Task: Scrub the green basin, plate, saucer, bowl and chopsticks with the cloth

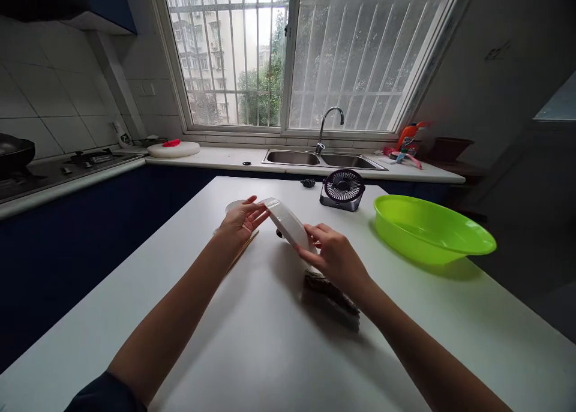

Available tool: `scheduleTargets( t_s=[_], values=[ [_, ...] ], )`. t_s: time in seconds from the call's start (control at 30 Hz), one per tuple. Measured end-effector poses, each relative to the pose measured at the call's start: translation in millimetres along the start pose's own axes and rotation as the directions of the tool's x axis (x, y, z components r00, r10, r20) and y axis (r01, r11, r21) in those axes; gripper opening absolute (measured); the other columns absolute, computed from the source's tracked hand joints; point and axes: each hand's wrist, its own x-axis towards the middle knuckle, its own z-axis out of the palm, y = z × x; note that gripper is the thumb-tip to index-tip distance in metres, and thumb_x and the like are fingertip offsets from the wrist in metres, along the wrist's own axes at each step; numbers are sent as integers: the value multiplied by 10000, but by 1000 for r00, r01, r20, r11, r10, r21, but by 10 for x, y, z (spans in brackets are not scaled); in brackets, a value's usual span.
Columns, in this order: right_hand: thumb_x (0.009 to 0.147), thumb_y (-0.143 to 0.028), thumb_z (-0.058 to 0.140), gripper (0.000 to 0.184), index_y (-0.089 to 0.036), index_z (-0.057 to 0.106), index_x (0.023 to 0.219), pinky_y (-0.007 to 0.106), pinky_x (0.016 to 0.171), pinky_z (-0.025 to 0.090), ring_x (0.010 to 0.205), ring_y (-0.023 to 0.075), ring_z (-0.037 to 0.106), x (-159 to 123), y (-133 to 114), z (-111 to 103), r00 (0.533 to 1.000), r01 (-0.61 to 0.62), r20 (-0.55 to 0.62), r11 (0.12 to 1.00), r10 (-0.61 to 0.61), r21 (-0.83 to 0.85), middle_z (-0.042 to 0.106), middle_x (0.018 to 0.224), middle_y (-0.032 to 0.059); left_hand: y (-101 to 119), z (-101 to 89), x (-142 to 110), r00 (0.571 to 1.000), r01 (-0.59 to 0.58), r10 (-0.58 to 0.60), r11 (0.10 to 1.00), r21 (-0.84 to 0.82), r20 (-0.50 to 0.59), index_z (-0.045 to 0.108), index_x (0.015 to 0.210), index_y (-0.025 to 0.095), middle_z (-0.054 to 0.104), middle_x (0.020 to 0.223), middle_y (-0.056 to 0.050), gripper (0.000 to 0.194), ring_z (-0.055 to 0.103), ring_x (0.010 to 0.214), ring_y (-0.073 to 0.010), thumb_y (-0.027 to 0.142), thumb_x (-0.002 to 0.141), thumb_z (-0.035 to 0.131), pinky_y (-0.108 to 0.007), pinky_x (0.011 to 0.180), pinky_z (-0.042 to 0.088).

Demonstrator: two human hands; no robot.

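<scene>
So the right hand [330,250] has the white dish [290,223] pinched at its near edge, thumb one side, fingers the other. Left hand [240,223] is mostly open, fingertips up against the far-left edge. Dish is tilted, held above the table [252,352]. There's a cloth [330,301] just below the right hand, chopsticks [243,253] by the left, green basin [400,235] over to the right.
</scene>
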Motion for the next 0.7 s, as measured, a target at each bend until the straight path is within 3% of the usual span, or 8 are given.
scheduleTargets(
  t_s=[0.13, 0.3, 0.4, 0.53, 0.7],
  values=[
    [874, -334, 671, 369, -163, 684, 1200, 340, 731, 565, 828, 234, 680, 80, 181, -42, 994, -30, -94, 984, 48, 176, 715, 961, 88, -46, 89, 69, 998, -33, 29, 997, 71, 58, 596, 994, 125, 702, 928, -97, 341, 716, 815, -183, -92, 736, 647, -373, 838, 622],
    [801, -393, 732, 513, -182, 674, 1266, 380, 760, 590, 788, 233, 712, 174, 410, -105, 967, -158, -134, 923, 217, 351, 755, 915, 63, -224, 57, 257, 996, -58, 44, 981, 188, 81, 627, 991, 154, 685, 890, -66, 320, 681, 889, -182, -28, 734, 687, -407, 905, 590],
    [744, -430, 776, 602, -143, 670, 1263, 365, 675, 623, 789, 238, 718, 211, 572, -103, 930, -274, -62, 794, 363, 543, 760, 888, 74, -411, -41, 347, 999, -41, 44, 958, 283, -3, 642, 951, 162, 662, 881, -67, 295, 649, 948, -186, -19, 721, 686, -388, 934, 548],
    [684, -436, 846, 654, -112, 673, 1225, 327, 574, 650, 781, 228, 721, 245, 748, -62, 874, -371, 62, 582, 481, 723, 763, 895, 91, -627, -230, 402, 996, 5, 24, 943, 333, -85, 631, 854, 162, 640, 1011, -87, 265, 586, 1099, -210, -21, 678, 706, -367, 975, 472],
    [681, -325, 881, 556, -107, 688, 1155, 315, 546, 660, 683, 198, 718, 282, 844, -20, 817, -434, 120, 464, 564, 772, 752, 821, 79, -732, -468, 434, 991, 62, -16, 933, 354, -133, 594, 831, 175, 605, 963, -52, 273, 576, 1038, -182, 24, 659, 744, -286, 870, 460]
  ],
)
